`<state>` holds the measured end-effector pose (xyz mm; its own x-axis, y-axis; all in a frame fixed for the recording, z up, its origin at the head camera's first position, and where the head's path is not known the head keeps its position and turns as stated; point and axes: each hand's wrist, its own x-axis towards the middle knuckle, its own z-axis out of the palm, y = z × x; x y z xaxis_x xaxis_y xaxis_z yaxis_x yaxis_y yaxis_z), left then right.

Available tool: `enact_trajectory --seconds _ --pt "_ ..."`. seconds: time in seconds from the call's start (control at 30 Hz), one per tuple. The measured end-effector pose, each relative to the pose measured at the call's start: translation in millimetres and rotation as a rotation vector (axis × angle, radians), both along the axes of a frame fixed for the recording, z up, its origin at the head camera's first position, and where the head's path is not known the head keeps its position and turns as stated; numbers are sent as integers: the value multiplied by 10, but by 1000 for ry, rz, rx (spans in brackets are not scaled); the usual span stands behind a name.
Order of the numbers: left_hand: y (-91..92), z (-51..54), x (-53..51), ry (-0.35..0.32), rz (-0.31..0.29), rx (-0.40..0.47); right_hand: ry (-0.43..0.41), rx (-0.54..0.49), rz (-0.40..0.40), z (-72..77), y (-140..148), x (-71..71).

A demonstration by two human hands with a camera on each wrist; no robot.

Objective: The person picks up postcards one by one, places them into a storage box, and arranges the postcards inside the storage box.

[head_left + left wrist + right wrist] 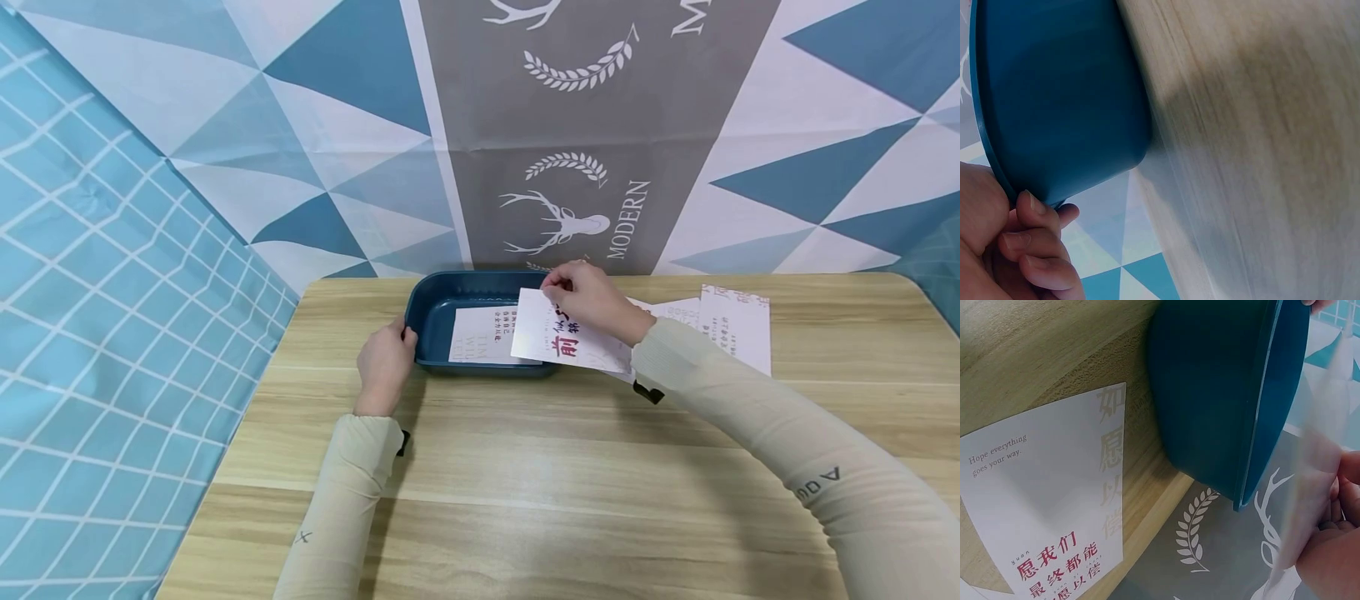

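A dark blue rectangular bin (431, 321) stands at the table's back edge, with a printed card (472, 337) lying inside it. My left hand (386, 362) grips the bin's left rim between thumb and curled fingers; the left wrist view shows the fingers at that rim. Over the bin's right end, my right hand (592, 304) pinches a white card (536, 329) with red characters by its edge. In the right wrist view that card is blurred and seen nearly edge-on. More printed cards (738, 329) lie on the table under and beyond my right forearm.
The light wooden table (487, 483) ends at a patterned cloth backdrop (360, 150) right behind the bin. A blue checked cloth (112, 333) hangs along the left side. One loose card (1054, 487) lies close to the bin's right side.
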<state>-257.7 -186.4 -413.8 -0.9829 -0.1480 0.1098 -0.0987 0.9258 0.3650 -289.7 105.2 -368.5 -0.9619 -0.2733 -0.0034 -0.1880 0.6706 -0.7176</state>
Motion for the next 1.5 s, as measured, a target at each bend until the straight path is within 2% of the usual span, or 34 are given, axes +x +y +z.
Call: enact_trajectory --seconds 0.8,1.5 --pt "-4 -37 11 -6 11 1 -9 -12 43 -33 -123 -49" --pt "-11 -23 -16 -2 11 6 -10 -1 67 -24 -265 -113"
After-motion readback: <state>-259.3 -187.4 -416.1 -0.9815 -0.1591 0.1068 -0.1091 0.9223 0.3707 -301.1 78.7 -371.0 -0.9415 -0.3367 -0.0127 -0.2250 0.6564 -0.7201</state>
